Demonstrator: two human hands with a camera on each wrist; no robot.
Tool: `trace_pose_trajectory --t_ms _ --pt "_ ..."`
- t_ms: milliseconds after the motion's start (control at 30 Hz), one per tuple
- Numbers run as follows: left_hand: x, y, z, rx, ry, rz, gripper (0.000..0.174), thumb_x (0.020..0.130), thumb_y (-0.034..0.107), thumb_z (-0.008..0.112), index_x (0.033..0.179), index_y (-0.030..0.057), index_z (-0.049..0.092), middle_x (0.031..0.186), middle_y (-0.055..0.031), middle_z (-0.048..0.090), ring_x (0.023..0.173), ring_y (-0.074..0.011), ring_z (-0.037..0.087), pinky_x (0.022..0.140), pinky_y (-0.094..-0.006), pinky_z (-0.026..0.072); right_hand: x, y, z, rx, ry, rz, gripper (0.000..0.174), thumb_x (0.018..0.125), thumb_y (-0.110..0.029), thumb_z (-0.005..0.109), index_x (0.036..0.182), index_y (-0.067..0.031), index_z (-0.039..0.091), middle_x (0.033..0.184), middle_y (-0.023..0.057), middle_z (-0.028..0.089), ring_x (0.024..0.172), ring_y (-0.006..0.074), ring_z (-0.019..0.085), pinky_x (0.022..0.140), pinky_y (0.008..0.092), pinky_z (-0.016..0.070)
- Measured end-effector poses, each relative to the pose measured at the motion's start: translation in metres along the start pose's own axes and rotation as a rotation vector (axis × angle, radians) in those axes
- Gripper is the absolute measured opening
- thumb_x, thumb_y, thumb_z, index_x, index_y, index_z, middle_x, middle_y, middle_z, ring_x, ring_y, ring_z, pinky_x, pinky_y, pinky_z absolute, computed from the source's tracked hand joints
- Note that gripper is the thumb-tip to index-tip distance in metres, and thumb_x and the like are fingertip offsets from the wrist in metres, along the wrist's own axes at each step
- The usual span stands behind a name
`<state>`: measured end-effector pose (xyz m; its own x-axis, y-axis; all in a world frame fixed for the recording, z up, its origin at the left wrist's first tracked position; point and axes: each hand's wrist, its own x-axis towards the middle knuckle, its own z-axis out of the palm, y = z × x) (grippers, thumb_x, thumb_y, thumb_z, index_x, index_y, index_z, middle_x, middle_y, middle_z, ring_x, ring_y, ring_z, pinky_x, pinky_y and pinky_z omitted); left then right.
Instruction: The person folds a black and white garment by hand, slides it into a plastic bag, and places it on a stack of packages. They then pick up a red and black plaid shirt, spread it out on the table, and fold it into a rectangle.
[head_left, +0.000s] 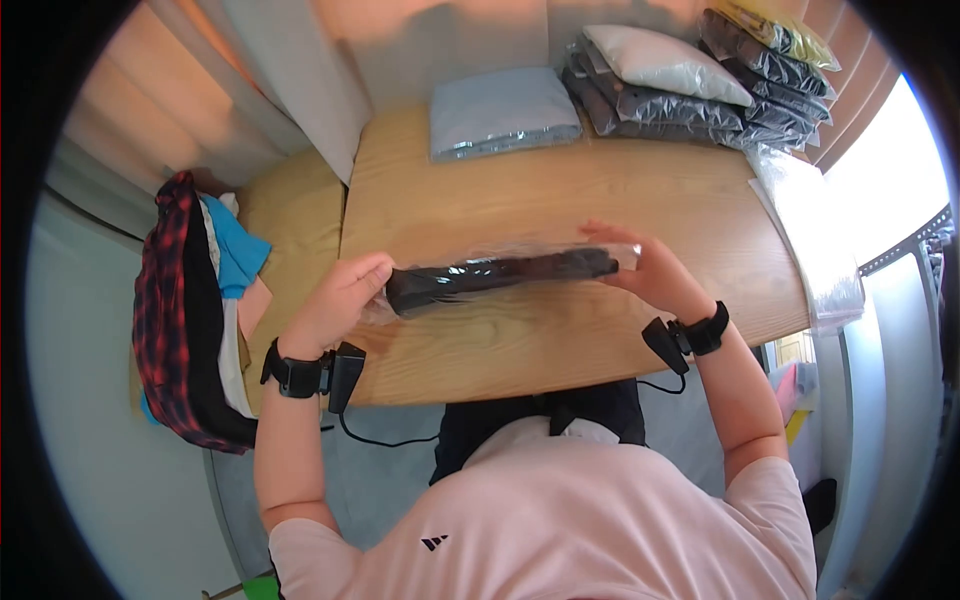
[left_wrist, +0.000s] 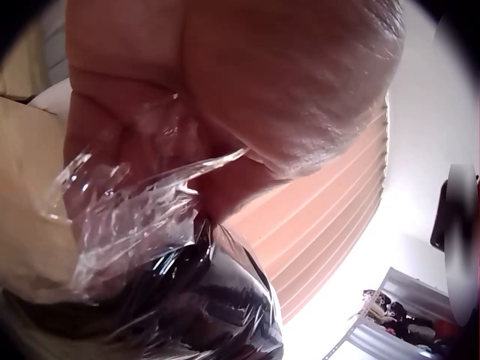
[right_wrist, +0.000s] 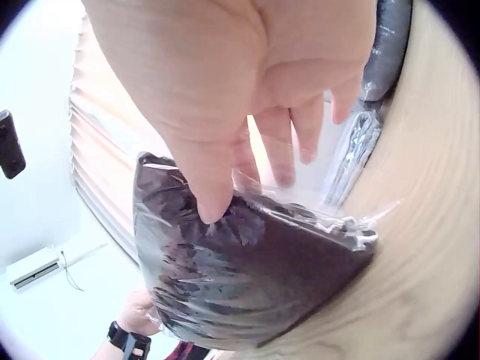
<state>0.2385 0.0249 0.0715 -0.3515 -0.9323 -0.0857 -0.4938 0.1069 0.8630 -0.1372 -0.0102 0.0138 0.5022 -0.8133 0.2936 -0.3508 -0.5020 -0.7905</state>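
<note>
The bag (head_left: 500, 272) of dark cloth sits between the hands, just over the counter (head_left: 560, 340). The left hand (head_left: 340, 295) pinches its crinkly end; the right hand (head_left: 650, 270) seems to pinch the other. Slippery plastic could slip free.

the folded garment (head_left: 500, 272) is black, inside a clear, glossy plastic bag (right_wrist: 352, 229). the table (head_left: 560, 330) is light wood with a pale grain. the packet (head_left: 503, 112) at its far edge is grey-blue. the stacked packets (head_left: 700, 95) beside it are dark grey, with a white one on top and a yellow one (head_left: 775, 30) behind. the shirt (head_left: 160, 290) on the clothes pile is red and black plaid, next to a bright blue garment (head_left: 240, 255). both wrist straps (head_left: 292, 377) are black.
</note>
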Motion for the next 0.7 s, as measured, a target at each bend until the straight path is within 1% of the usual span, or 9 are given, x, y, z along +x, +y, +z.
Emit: trace_pose_trajectory --t_ms 133,200,300,400,467,500,533,600,700 --pt "0.026 -0.001 -0.032 -0.097 0.048 -0.041 0.031 0.097 0.027 0.045 0.08 0.0016 0.052 0.07 0.0025 0.045 0.065 -0.0068 0.044 0.06 -0.0234 0.0389 0.041 0.001 -0.004 0.055 -0.022 0.072 0.044 0.079 -0.007 0.069 0.121 -0.0049 0.056 0.114 0.0096 0.061 0.106 0.0218 0.055 0.096 0.0312 0.0393" --pt "0.038 -0.007 -0.045 -0.089 0.092 -0.057 0.032 0.097 0.027 0.046 0.076 0.0034 0.051 0.07 0.0034 0.045 0.064 -0.0059 0.044 0.058 -0.0231 0.0387 0.057 0.006 -0.006 -0.055 -0.159 0.265 0.039 0.081 -0.015 0.069 0.117 -0.0037 0.058 0.111 0.0098 0.063 0.104 0.0226 0.057 0.093 0.0317 0.041" --pt "0.048 -0.024 -0.056 -0.222 0.074 -0.114 0.029 0.096 0.028 0.046 0.088 0.0025 0.057 0.072 0.0024 0.051 0.065 -0.0081 0.05 0.06 -0.0245 0.0426 0.066 0.003 0.008 -0.01 -0.101 0.181 0.041 0.078 -0.017 0.072 0.114 -0.0035 0.059 0.106 0.0101 0.065 0.101 0.0229 0.058 0.091 0.0324 0.0424" --pt "0.038 -0.051 -0.047 -0.701 0.077 -0.019 0.033 0.094 0.028 0.049 0.109 0.0 0.058 0.084 -0.0009 0.057 0.078 -0.0118 0.056 0.072 -0.0251 0.0461 0.071 0.008 0.011 -0.078 -0.214 0.288 0.045 0.076 -0.017 0.074 0.116 -0.0039 0.058 0.102 0.0109 0.066 0.1 0.0226 0.058 0.091 0.0339 0.0429" --pt "0.03 -0.092 -0.035 -0.646 0.224 0.053 0.044 0.09 0.026 0.055 0.125 -0.0006 0.051 0.103 -0.0062 0.059 0.097 -0.015 0.055 0.085 -0.0264 0.0443 0.07 0.01 0.013 -0.032 -0.218 0.309 0.045 0.076 -0.016 0.074 0.116 -0.0037 0.058 0.102 0.0112 0.066 0.1 0.0225 0.058 0.09 0.0337 0.0433" --pt "0.015 -0.087 -0.03 -0.495 0.143 -0.001 0.048 0.085 0.022 0.062 0.126 -0.0009 0.05 0.12 -0.0102 0.054 0.111 -0.0158 0.049 0.092 -0.0275 0.0405 0.069 0.011 0.015 0.013 -0.217 0.333 0.045 0.076 -0.015 0.073 0.116 -0.0034 0.057 0.102 0.0115 0.066 0.099 0.0223 0.059 0.089 0.0335 0.0437" --pt "0.013 -0.078 -0.024 -0.497 0.158 -0.009 0.048 0.085 0.022 0.062 0.126 -0.0009 0.05 0.12 -0.0102 0.054 0.111 -0.0158 0.049 0.092 -0.0275 0.0405 0.069 0.014 0.017 0.017 -0.232 0.327 0.045 0.076 -0.015 0.073 0.116 -0.0034 0.057 0.102 0.0115 0.066 0.099 0.0223 0.059 0.089 0.0335 0.0437" --pt "0.018 -0.062 -0.009 0.029 -0.003 -0.079 0.046 0.082 0.02 0.065 0.121 -0.0027 0.054 0.115 -0.0114 0.059 0.104 -0.0157 0.054 0.088 -0.0275 0.0425 0.069 0.019 0.02 0.081 -0.212 0.336 0.042 0.078 -0.014 0.071 0.116 -0.003 0.057 0.103 0.0115 0.066 0.099 0.0209 0.059 0.087 0.0315 0.044" --pt "0.028 -0.079 0.003 0.023 0.084 -0.238 0.039 0.083 0.019 0.065 0.114 -0.0045 0.058 0.103 -0.0105 0.066 0.093 -0.016 0.059 0.083 -0.0275 0.0447 0.067 0.012 0.021 0.01 -0.18 0.268 0.036 0.082 -0.013 0.067 0.116 -0.0029 0.057 0.098 0.01 0.066 0.094 0.0187 0.059 0.084 0.0302 0.0448"
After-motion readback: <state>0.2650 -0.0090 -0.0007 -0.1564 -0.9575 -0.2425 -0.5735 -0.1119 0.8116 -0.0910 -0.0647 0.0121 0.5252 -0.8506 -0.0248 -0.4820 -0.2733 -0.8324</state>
